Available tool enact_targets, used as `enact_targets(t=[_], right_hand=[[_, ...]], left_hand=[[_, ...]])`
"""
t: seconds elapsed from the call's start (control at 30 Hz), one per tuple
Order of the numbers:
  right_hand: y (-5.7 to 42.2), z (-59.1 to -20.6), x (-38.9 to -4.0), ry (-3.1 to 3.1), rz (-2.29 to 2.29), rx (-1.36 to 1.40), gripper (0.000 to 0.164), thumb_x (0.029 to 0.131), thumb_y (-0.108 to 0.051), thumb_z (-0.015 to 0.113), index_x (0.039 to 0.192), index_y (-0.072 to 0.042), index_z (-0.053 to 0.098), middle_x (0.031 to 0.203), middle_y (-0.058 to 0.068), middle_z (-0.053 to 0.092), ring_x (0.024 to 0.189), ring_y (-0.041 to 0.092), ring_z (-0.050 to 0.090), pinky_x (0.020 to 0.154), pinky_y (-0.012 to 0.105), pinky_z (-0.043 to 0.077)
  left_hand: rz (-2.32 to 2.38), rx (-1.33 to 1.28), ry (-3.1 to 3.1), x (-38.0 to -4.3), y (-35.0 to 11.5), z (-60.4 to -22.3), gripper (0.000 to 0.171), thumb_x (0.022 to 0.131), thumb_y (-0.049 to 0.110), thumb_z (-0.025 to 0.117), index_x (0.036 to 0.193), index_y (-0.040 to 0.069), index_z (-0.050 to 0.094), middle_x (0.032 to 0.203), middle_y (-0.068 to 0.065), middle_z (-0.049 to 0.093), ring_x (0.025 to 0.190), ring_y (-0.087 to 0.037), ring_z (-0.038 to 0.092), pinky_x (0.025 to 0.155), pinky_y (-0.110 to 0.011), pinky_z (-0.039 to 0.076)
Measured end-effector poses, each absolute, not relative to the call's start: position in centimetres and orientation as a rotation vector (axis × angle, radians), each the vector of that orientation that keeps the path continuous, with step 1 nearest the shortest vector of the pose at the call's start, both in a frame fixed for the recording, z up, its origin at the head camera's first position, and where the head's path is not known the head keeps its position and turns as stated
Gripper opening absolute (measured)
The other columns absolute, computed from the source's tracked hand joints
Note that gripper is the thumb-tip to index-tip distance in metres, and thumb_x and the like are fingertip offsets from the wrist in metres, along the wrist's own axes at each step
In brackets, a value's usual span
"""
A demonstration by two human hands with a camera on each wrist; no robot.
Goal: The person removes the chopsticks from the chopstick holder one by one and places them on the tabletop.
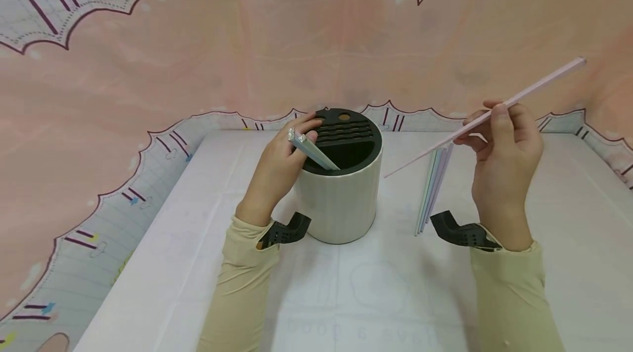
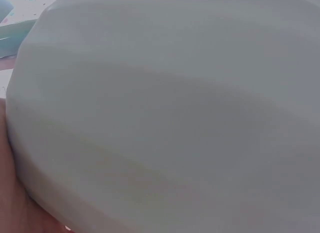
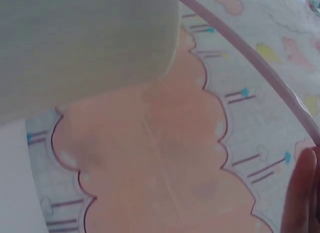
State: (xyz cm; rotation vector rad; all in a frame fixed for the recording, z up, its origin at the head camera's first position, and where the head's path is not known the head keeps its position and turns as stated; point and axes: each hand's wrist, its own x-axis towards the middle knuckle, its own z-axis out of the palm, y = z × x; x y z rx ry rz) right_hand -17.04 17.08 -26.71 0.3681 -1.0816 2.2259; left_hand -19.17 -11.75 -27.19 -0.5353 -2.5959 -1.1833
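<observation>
A cream-white utensil holder (image 1: 341,206) with a slotted black lid (image 1: 343,129) stands upright on the table. My left hand (image 1: 282,168) grips it at the left side of its rim, fingertips over the lid's edge. Several pale blue chopsticks (image 1: 316,153) with glittery ends lean out of the lid's large opening, close to the left thumb. To the right, my right hand (image 1: 509,154) pinches a long pink chopstick (image 1: 544,78) in the air, its thin end slanting down toward the holder. The left wrist view is mostly filled by the holder's pale wall (image 2: 165,108).
Several pastel chopsticks (image 1: 431,193) in green, blue and purple lie bunched on the table between the holder and my right hand. A white cover (image 1: 163,264) lies over the table. Behind it spreads a peach-coloured cloth (image 1: 296,55) with a scalloped, patterned border.
</observation>
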Motion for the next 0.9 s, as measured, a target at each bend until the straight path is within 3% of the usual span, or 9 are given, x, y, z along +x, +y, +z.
enact_targets(t=[0.3, 0.53, 0.9], right_hand=[[18.3, -29.9, -18.7, -1.751, 2.027, 0.120, 0.025, 0.088, -0.019, 0.056, 0.101, 0.002, 0.058, 0.079, 0.014, 0.060, 0.058, 0.020, 0.056, 0.054, 0.023, 0.051], [19.7, -33.2, -19.8, -2.360, 1.631, -0.152, 0.039, 0.093, -0.032, 0.043, 0.120, -0.006, 0.051, 0.090, 0.010, 0.055, 0.065, 0.009, 0.056, 0.059, 0.023, 0.051], [22.0, -36.1, -20.4, -2.706, 1.496, -0.179, 0.052, 0.093, -0.027, 0.042, 0.131, 0.006, 0.034, 0.094, 0.021, 0.051, 0.059, 0.010, 0.057, 0.058, 0.029, 0.052]], left_hand=[[-1.195, -0.565, -2.566, -19.1, -12.0, -27.3, 0.041, 0.093, 0.043, 0.038, 0.128, 0.024, 0.050, 0.136, 0.019, 0.033, 0.126, -0.005, 0.028, 0.100, -0.039, 0.028], [-1.207, -0.574, -2.567, -19.1, -12.0, -27.5, 0.042, 0.093, 0.043, 0.039, 0.128, 0.024, 0.050, 0.136, 0.021, 0.032, 0.126, -0.005, 0.028, 0.099, -0.038, 0.030], [-1.208, -0.564, -2.568, -19.0, -12.1, -27.5, 0.041, 0.093, 0.043, 0.039, 0.128, 0.024, 0.050, 0.136, 0.023, 0.031, 0.126, -0.004, 0.028, 0.098, -0.038, 0.030]])
